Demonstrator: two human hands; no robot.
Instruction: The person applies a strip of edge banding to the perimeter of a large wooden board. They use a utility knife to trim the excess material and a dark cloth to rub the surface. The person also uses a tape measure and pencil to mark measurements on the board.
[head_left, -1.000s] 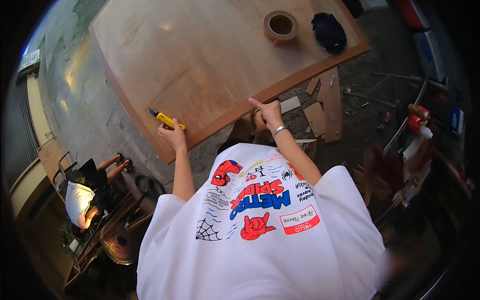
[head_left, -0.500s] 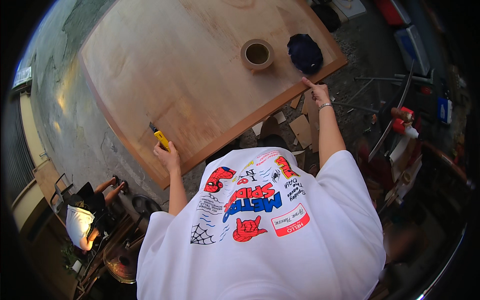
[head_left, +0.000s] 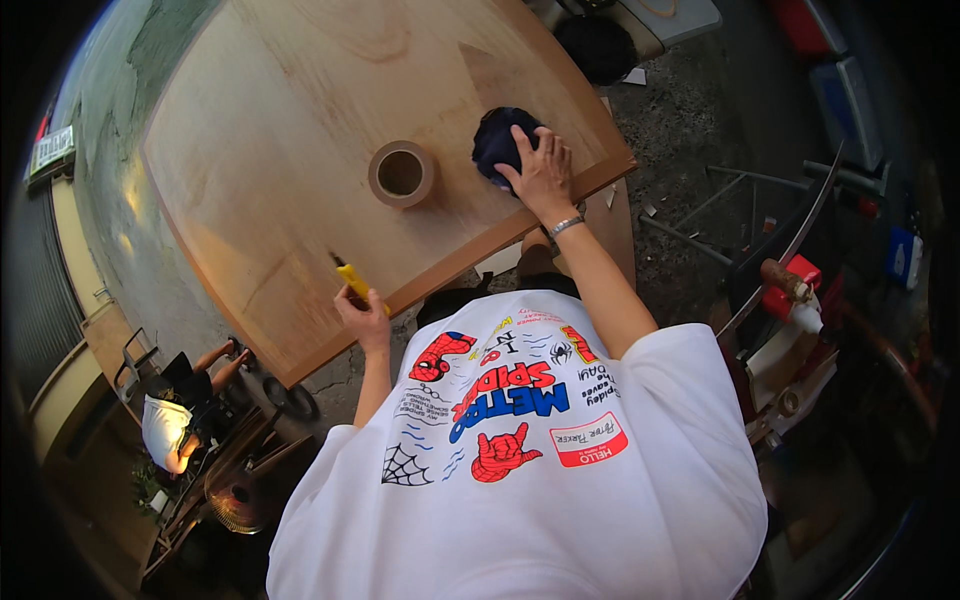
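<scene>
A: ok, head view, what's in the hands?

B: Left hand (head_left: 364, 316) is closed around a yellow cutter (head_left: 352, 283), dark tip pointing away from the person, just over the near edge of the big wooden panel (head_left: 270, 150). Right hand (head_left: 545, 175) has its fingers spread over a dark blue bundle (head_left: 492, 150) near the panel's right edge. It's touching it for sure, but I can't tell if it's actually gripping.

A: and the round thing?

B: Brown tape roll (head_left: 427, 178), lying flat on the panel between the two hands, closer to the bundle. You can look straight down into its hollow middle.

A: any containers around, anything in them?

B: Off to the right, well apart from the panel, there's a blue-grey tub (head_left: 848, 115) and lower down a small blue-and-white box (head_left: 904, 258). Can't make out the contents of either from here tbh.
</scene>
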